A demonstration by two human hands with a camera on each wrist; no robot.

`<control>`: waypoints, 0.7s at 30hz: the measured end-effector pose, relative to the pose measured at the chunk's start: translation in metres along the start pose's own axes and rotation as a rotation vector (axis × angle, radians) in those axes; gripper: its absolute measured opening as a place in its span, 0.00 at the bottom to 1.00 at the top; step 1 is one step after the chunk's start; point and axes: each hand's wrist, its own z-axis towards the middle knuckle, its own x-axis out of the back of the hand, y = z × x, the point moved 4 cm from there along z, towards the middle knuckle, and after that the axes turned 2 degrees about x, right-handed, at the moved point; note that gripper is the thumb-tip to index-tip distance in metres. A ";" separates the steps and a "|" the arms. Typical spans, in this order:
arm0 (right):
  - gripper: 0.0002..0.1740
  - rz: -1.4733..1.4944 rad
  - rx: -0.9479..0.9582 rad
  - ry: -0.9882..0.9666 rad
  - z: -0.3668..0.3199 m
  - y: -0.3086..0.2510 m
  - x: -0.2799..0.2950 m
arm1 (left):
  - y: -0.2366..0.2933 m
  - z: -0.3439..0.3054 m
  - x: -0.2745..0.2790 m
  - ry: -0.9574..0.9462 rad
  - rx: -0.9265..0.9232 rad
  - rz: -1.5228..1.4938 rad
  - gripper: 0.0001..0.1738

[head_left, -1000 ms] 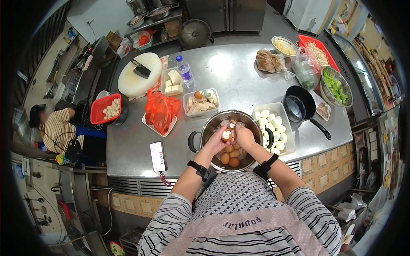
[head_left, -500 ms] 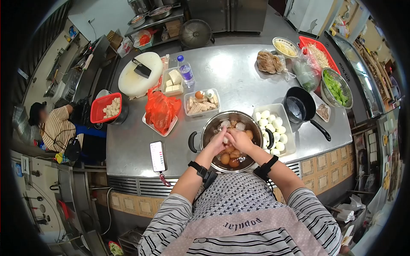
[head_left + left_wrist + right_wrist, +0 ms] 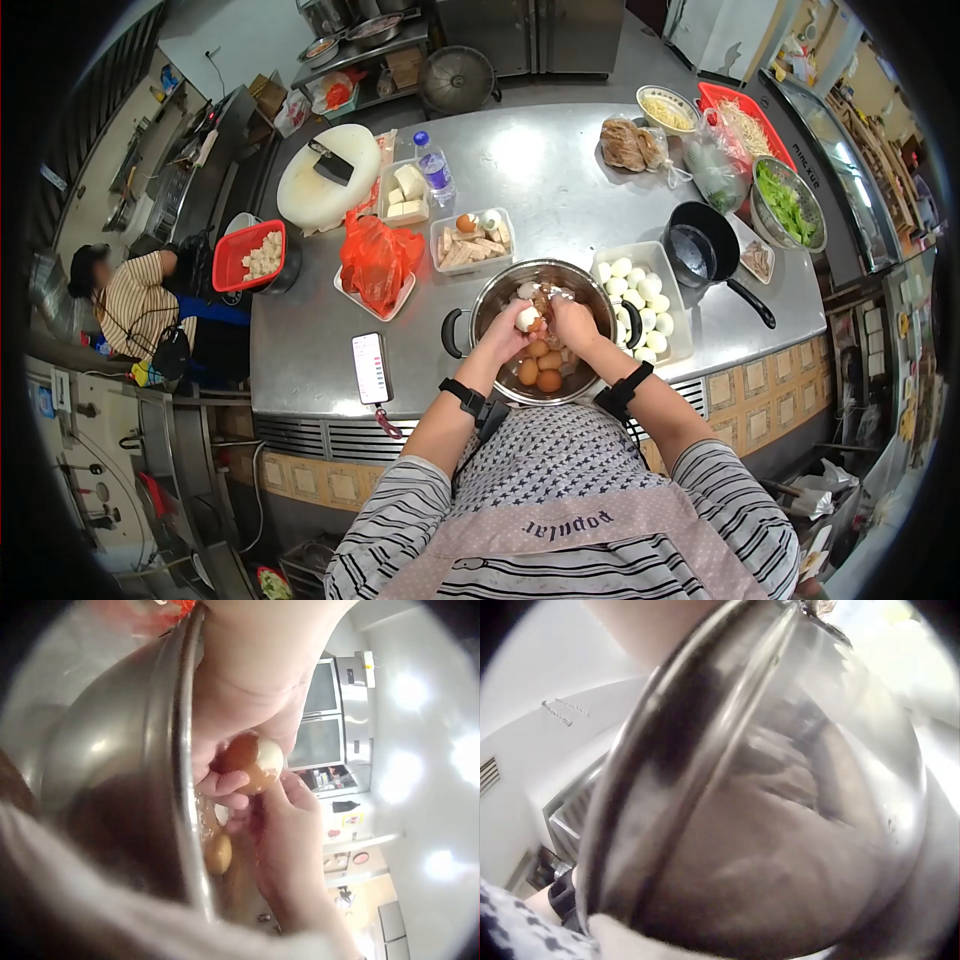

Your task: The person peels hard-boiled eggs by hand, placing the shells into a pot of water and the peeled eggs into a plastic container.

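Note:
A brown egg [image 3: 255, 761], part of its shell gone and the white bared, rests in the curled fingers of my left hand [image 3: 508, 338], over the steel pot [image 3: 487, 300]. My right hand [image 3: 572, 325] is close beside it with bent fingers. In the left wrist view the right thumb [image 3: 289, 791] comes right up to the egg's shell; whether those fingers pinch a bit of shell, I cannot tell. Several unpeeled brown eggs [image 3: 548, 380] lie in the pot below my hands. The right wrist view shows mostly the pot's outer wall [image 3: 780, 855], both hands hidden.
Right of the pot is a tray of peeled eggs [image 3: 655, 300], then a black saucepan [image 3: 700, 245]. A phone [image 3: 370, 368], a red bag [image 3: 380, 262] and a container with pale strips [image 3: 472, 245] lie left. Another person [image 3: 150, 300] sits at the far left.
Half a second ago my hands were together, covering the egg, lower in the pot. Now they are slightly apart and the egg's bared white shows again, much as one second ago.

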 end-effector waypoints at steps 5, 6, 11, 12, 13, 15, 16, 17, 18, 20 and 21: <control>0.12 0.007 0.235 0.249 -0.008 -0.019 0.019 | -0.002 0.007 0.007 0.081 -0.080 -0.105 0.19; 0.13 0.076 0.247 0.243 -0.008 -0.024 0.024 | -0.003 0.009 0.009 0.078 -0.102 -0.136 0.20; 0.13 0.189 0.274 0.149 -0.012 -0.044 0.032 | -0.008 0.011 0.009 -0.014 -0.017 -0.068 0.22; 0.14 0.194 0.263 0.127 -0.011 -0.043 0.030 | -0.009 0.010 0.006 -0.025 0.004 -0.052 0.22; 0.15 0.200 0.252 0.104 -0.010 -0.040 0.027 | -0.009 0.010 0.007 -0.025 0.014 -0.064 0.22; 0.15 0.198 0.248 0.098 -0.008 -0.036 0.023 | -0.010 0.013 0.010 -0.025 0.032 -0.087 0.22; 0.15 0.190 0.254 0.115 -0.008 -0.037 0.023 | -0.008 0.011 0.007 -0.017 0.020 -0.093 0.22; 0.15 0.182 0.260 0.132 -0.008 -0.037 0.024 | -0.008 0.010 0.004 -0.009 0.007 -0.099 0.22; 0.14 0.184 0.288 0.153 -0.010 -0.037 0.025 | -0.007 0.009 0.001 -0.001 -0.005 -0.105 0.22; 0.13 0.188 0.346 0.197 -0.012 -0.043 0.035 | -0.006 0.010 0.005 -0.008 -0.019 -0.130 0.22; 0.12 0.207 0.370 0.196 -0.011 -0.043 0.034 | -0.006 0.010 0.007 -0.011 -0.026 -0.143 0.21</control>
